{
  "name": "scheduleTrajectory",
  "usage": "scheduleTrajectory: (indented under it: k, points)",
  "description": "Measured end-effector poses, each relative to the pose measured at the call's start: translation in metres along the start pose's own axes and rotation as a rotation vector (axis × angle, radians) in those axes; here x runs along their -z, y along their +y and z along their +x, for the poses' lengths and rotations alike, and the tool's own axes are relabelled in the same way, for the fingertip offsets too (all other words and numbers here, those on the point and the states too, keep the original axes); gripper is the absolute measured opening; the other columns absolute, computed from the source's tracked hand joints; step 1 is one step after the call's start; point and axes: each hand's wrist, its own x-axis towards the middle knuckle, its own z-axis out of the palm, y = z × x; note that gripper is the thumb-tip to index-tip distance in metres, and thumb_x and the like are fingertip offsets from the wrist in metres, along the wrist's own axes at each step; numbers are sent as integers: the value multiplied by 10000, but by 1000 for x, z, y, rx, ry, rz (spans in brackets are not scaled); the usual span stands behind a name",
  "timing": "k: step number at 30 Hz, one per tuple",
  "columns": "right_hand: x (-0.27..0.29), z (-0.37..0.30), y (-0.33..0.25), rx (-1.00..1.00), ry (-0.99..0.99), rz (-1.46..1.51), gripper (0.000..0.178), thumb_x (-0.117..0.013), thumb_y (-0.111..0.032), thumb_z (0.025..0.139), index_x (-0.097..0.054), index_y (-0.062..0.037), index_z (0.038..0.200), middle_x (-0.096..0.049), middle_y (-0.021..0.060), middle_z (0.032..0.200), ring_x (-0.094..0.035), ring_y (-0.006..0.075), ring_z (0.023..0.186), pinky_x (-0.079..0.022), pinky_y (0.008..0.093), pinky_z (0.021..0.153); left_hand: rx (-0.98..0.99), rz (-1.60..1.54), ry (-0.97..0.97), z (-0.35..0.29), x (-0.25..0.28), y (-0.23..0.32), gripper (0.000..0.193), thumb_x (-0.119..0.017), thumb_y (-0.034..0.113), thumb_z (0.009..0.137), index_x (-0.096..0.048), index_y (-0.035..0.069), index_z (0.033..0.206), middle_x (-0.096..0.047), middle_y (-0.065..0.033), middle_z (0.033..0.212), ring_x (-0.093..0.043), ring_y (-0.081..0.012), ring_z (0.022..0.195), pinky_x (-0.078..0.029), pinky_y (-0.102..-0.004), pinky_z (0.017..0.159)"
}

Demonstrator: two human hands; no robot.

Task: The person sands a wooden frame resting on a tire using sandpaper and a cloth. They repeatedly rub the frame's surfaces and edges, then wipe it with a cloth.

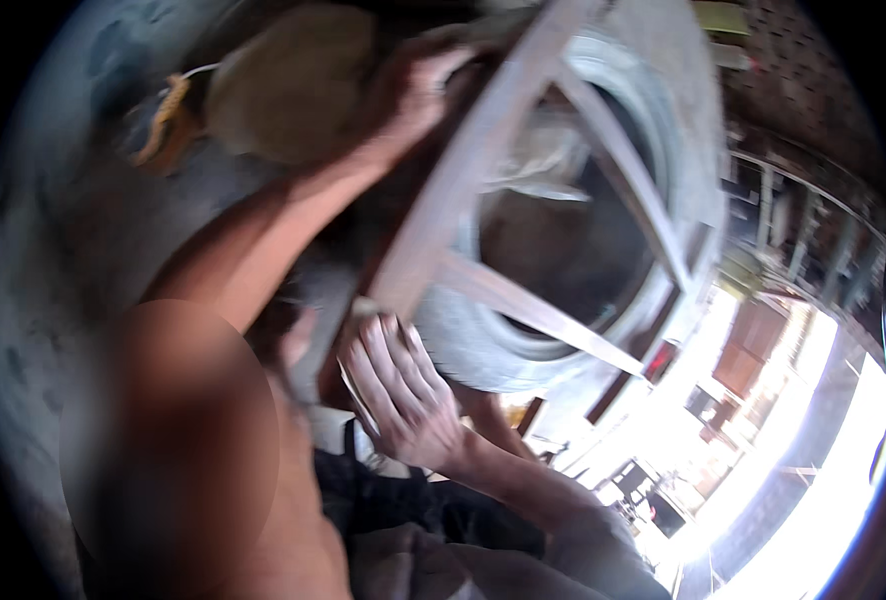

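Observation:
A brown wooden frame (453, 190) of beams and slanting braces rests tilted over a pale, dusty tire (593, 60). Up at the far end of its long beam, my left hand (428, 85) curls around the wood; its fingertips are partly hidden and blurred. Over the beam's near end bends my right hand (403, 390), dusty, its fingers pressed together. A pale edge shows under that palm, but what it belongs to cannot be made out. A crumpled pale sheet (548, 160) lies inside the tire's opening.
Left of the frame are a round tan object (288, 85) and a small orange-and-dark item (163, 125) on the grey floor. A metal rack (803, 220) stands to the right. Strong daylight washes out the lower right. Dark clothing (393, 500) shows below my right hand.

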Motion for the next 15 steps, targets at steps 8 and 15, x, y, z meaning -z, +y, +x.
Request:
scheduleTrajectory:
  k: [8,15]
  points:
    - [36,-131,117,-410,288,-316,588,-507,-8,1008,-320,102,1555,-364,342,1584,-304,468,1520,-235,508,1266,-70,-175,-136,-4,-1,-61,367,-717,193,979,-700,40,1312,-677,-147,1326,-612,-268,1277,-461,-383,1101]
    - [29,-165,123,-823,478,-204,557,-482,6,995,-359,108,1528,-375,353,1569,-318,479,1503,-260,501,1256,-56,-139,-231,1,-14,-71,424,-693,184,977,-656,8,1361,-640,-158,1414,-600,-285,1311,-429,-371,1140]
